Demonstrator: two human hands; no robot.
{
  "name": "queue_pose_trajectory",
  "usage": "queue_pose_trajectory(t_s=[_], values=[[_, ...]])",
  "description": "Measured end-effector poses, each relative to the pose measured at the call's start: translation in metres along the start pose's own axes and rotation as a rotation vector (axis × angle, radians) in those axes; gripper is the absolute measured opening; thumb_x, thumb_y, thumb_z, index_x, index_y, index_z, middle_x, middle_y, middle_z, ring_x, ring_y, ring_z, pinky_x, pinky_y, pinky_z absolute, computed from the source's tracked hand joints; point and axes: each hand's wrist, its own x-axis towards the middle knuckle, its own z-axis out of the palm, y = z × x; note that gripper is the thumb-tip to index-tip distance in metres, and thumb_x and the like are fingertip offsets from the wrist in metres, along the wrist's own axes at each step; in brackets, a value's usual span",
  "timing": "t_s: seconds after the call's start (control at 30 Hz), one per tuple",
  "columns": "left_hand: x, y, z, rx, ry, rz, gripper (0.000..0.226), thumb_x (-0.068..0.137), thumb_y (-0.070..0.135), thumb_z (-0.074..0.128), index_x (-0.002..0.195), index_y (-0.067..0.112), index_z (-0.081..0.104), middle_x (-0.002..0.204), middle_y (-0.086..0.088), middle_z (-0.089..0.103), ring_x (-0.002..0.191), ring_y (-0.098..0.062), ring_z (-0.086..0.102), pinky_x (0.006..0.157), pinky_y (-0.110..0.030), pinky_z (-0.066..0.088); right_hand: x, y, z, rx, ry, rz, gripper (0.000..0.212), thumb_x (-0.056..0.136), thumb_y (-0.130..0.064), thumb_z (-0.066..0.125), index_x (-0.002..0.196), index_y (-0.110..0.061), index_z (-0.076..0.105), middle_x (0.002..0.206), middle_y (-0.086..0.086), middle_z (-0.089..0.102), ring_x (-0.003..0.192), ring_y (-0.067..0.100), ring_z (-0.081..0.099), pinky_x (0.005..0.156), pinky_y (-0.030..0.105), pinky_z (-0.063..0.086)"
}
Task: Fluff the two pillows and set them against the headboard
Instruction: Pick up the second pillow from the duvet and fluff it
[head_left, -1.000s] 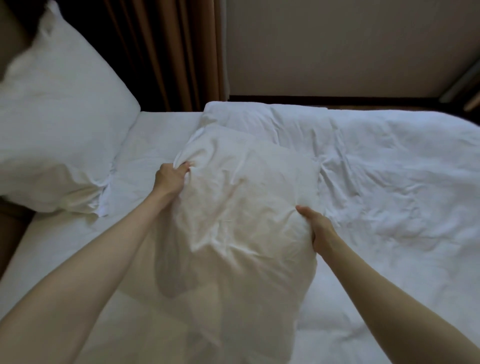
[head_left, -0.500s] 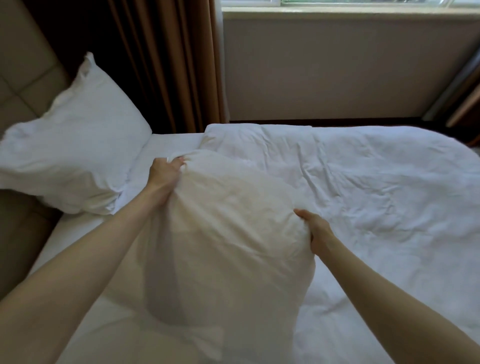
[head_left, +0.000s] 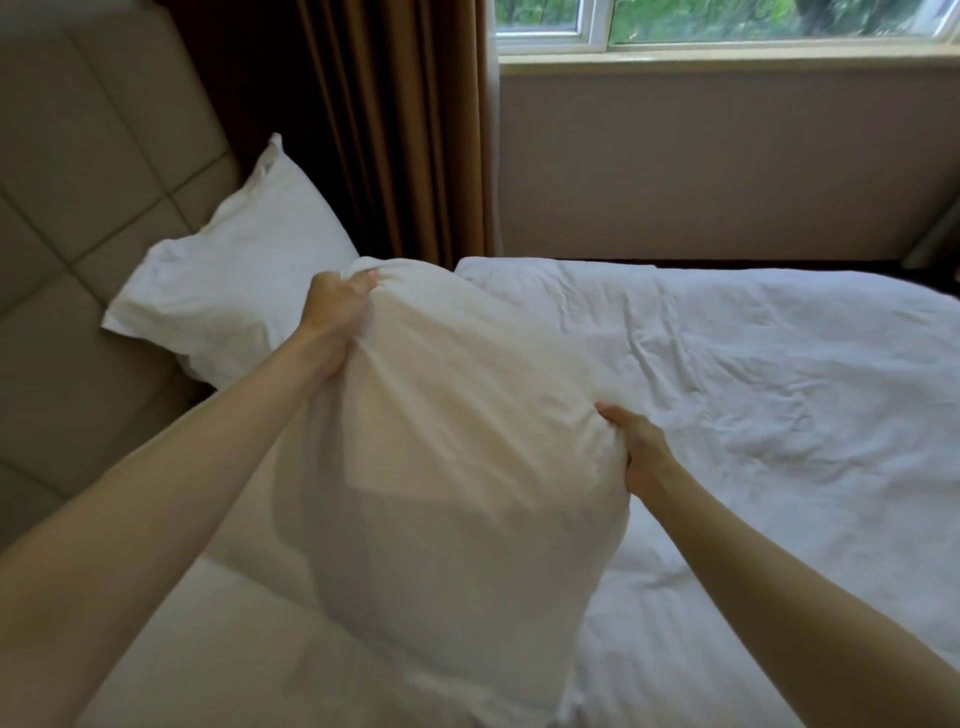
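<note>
The bed (head_left: 779, 597) fills the lower and right part of the frame, its white duvet (head_left: 753, 374) rumpled across the right half. A padded beige headboard (head_left: 78, 208) takes up the left side, with brown curtains (head_left: 405, 130) in the upper middle and a window (head_left: 727, 23) along the top right.

In the centre, the held pillow (head_left: 457, 493) is raised off the mattress, hanging long from upper middle to lower middle. The second pillow (head_left: 244, 291) sits in the upper left, leaning against the headboard, just beside the raised one.

The left hand (head_left: 335, 312), left of centre, has its grip closed on bunched fabric at the held pillow's top corner. The right hand (head_left: 636, 447), right of centre, has its grip closed on the pillow's right edge, fingers pressed into the cloth.
</note>
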Motion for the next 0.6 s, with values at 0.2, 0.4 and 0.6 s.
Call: queue_pose_trajectory(t_s=[0.2,0.4,0.6], values=[[-0.008,0.008,-0.022,-0.037,-0.013,0.025,0.023,0.084,0.027,0.059,0.063,0.019,0.055,0.069,0.005,0.054,0.060,-0.010,0.051,0.055,-0.026,0.041,-0.010,0.005,0.011,-0.016,-0.017,0.006,0.065,0.073,-0.012,0.074,0.133,-0.003,0.051,0.124,0.018,0.063,0.105,0.034,0.061,0.085,0.041,0.047],[0.006,0.005,-0.041,-0.050,-0.043,-0.007,0.023,0.083,0.030,0.057,0.067,0.018,0.046,0.080,-0.001,0.050,0.075,-0.018,0.050,0.061,-0.029,0.042,-0.009,0.010,0.034,-0.066,-0.017,-0.024,0.055,0.075,-0.013,0.072,0.126,0.000,0.057,0.124,0.018,0.063,0.102,0.033,0.060,0.092,0.043,0.048],[0.045,-0.007,-0.067,-0.087,-0.062,-0.006,0.024,0.084,0.033,0.058,0.089,0.009,0.055,0.090,-0.001,0.057,0.083,-0.017,0.055,0.065,-0.027,0.044,-0.003,0.022,0.078,-0.050,0.004,-0.040,0.065,0.073,-0.017,0.073,0.133,-0.003,0.052,0.125,0.017,0.062,0.108,0.034,0.061,0.093,0.045,0.049]])
